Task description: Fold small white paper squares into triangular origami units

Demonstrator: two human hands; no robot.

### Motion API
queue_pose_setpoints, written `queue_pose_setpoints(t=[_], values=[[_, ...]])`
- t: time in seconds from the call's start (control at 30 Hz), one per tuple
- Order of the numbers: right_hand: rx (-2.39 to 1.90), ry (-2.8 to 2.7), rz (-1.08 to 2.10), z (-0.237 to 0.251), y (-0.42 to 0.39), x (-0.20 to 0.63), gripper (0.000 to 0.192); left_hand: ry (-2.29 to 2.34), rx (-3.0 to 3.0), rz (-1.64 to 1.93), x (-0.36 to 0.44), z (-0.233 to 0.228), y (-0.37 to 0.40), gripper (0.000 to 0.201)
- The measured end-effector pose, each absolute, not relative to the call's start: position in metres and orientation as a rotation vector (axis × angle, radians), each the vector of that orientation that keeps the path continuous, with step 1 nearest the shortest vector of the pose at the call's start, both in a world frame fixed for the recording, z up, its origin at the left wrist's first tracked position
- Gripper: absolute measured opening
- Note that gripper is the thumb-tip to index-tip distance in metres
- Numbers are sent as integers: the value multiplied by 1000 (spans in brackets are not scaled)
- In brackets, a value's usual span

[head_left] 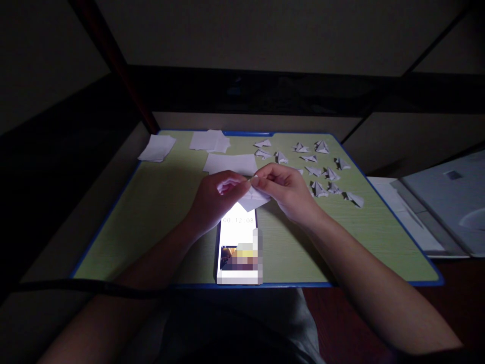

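Both hands meet over the middle of the green table [159, 222], fingertips close together. Between them is a small piece of white folded paper [252, 200], its pointed lower corner hanging down. My left hand [217, 197] pinches the paper's upper edge between thumb and fingers. From the other side, my right hand [290, 189] grips the same paper, thumb on top. Creases show on the paper, but the fingers hide its top part. Just below it lies a lit smartphone [237, 232] with timer digits on its screen, partly blurred out.
Several small folded paper figures [319, 189] lie spread at the right. White sheets are stacked at the far left [157, 147] and back [208, 140], with another sheet [231, 163] behind my hands. A dark cable [83, 287] crosses the front left. A pale boxy object [450, 202] stands beyond the right edge.
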State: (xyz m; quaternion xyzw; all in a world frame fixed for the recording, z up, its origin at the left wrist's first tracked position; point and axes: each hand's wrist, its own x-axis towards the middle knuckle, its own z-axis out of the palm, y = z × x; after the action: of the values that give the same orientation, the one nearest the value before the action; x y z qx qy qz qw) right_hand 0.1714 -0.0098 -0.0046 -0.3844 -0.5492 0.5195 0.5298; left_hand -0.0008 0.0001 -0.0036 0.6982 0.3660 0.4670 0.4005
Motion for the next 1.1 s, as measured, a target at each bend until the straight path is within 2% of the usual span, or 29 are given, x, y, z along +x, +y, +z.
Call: queue_pose_setpoints(t=[0.47,0.8,1.1], values=[[-869,-1217,1395,-2,-12,173,16,868,1682,1150,-1,-2,1,10],[-1011,-1374,1194,3,-14,170,28,944,1687,1231,0,-4,2,10],[-1073,-1524,1133,-4,-12,174,22,924,1756,1195,1,-4,2,10]])
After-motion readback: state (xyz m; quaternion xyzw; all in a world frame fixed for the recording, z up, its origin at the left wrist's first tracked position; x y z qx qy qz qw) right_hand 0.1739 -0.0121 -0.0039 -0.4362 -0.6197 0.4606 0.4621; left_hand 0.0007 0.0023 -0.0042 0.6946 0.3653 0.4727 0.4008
